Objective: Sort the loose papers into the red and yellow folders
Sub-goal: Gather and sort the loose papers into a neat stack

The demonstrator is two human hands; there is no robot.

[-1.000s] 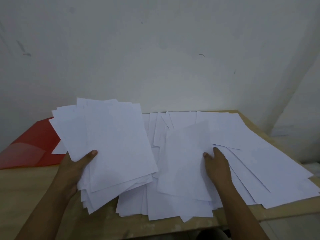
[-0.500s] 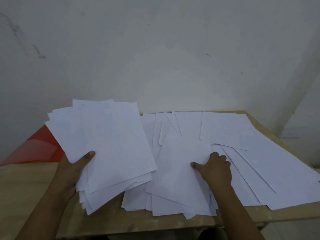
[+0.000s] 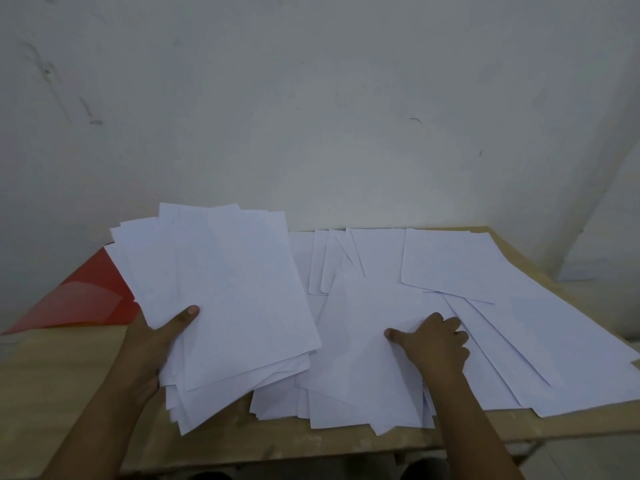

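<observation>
Many loose white papers (image 3: 485,306) are lying across the table (image 3: 69,375). The left hand (image 3: 152,344) is gripping a thick stack (image 3: 221,299), thumb on top. The right hand (image 3: 433,344), fingers curled, is pressing one sheet (image 3: 363,341) near the front edge. I think gathering is underway. Next, that sheet needs lifting onto the stack. The red folder (image 3: 86,303) is waiting at the back left corner.
</observation>
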